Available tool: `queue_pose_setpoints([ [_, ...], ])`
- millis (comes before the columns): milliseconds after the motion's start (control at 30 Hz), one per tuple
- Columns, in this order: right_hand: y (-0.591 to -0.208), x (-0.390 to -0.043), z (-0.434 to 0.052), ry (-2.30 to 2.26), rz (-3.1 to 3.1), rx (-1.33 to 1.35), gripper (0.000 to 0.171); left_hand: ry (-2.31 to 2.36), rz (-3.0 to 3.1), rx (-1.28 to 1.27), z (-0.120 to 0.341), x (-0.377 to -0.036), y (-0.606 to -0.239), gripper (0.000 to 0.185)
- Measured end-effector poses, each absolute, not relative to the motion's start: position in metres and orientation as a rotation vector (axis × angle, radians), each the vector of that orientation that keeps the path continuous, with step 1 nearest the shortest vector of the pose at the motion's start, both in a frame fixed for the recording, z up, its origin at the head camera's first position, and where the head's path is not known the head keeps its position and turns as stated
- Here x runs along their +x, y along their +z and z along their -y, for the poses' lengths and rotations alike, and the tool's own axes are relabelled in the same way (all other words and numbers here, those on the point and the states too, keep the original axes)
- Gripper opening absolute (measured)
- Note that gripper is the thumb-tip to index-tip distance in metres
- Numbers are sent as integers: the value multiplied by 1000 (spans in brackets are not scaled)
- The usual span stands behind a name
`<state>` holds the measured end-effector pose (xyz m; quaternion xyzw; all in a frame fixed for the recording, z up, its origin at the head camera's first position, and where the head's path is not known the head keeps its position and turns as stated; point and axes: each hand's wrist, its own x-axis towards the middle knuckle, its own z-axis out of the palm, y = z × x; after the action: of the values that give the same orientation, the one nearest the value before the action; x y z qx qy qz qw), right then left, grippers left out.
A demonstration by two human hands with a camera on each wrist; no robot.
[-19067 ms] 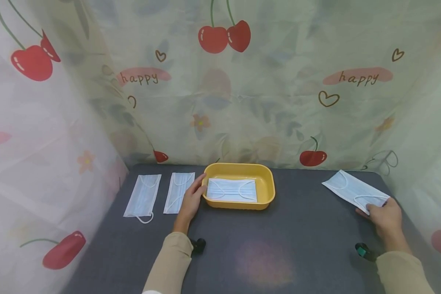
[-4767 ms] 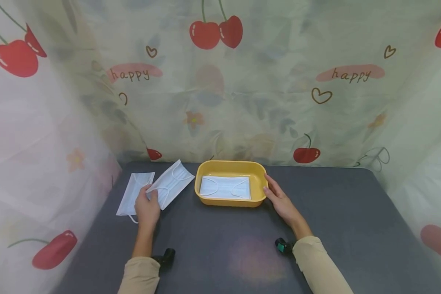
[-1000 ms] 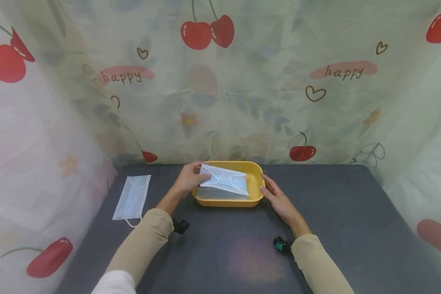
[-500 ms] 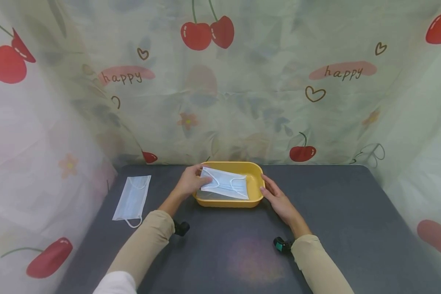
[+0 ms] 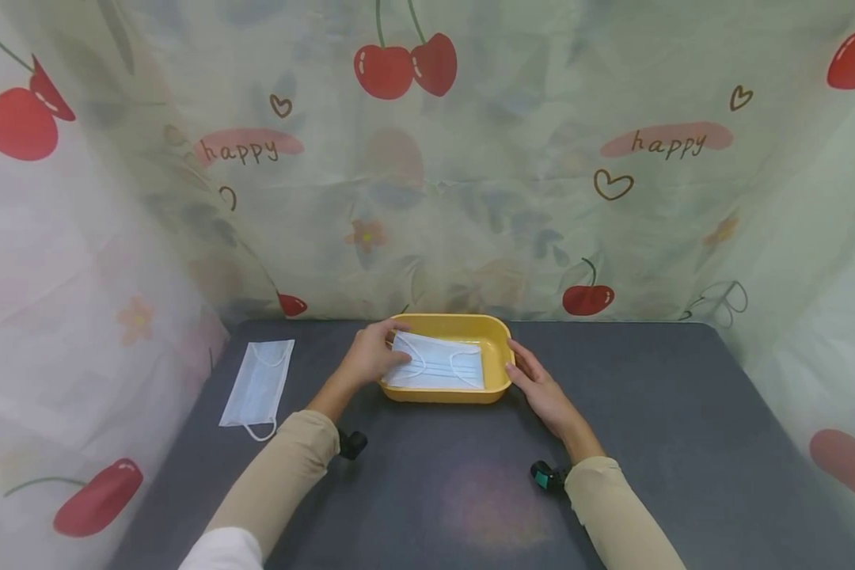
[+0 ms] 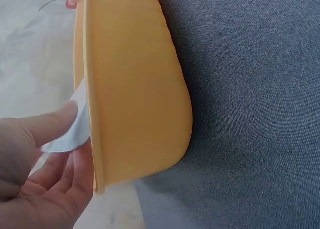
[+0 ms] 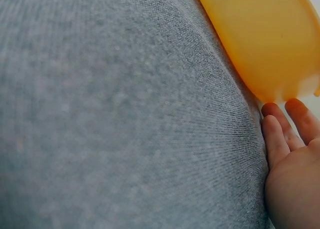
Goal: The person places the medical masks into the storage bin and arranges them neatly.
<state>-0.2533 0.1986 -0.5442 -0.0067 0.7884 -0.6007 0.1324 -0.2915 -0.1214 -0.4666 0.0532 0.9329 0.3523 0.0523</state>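
A light blue face mask (image 5: pixel 442 362) with white ear loops lies flat inside the yellow tray (image 5: pixel 449 395). My left hand (image 5: pixel 366 358) pinches its left end between thumb and fingers at the tray's left rim. The left wrist view has the bent end of that mask (image 6: pixel 76 131) under the thumb, just beyond the rim. My right hand (image 5: pixel 545 393) is at the tray's right end, its fairly straight fingers touching the outer wall, as the right wrist view shows too. Any mask beneath the pinched one is hidden.
Another face mask (image 5: pixel 259 384) lies lengthwise on the left of the dark grey table (image 5: pixel 655 443), one ear loop hanging off its near end. Behind the table's far edge and along both sides hangs a cherry-print curtain (image 5: pixel 470 206).
Over the last second the left hand lowered the mask into the tray and laid it flatter. Since 4.8 s ago it carried that mask from the left. The right hand stays at the tray.
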Motion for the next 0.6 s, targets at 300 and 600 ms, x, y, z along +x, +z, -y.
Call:
queue_pose_setpoints([
  [300,-546,-253,-198,-1754,-2289,-44,62,1034,-2868,151,121,-286,-464,49],
  [600,-545,-251,-198,-1763,-2284,-51,62,1022,-2863,143,124,-286,-465,49],
])
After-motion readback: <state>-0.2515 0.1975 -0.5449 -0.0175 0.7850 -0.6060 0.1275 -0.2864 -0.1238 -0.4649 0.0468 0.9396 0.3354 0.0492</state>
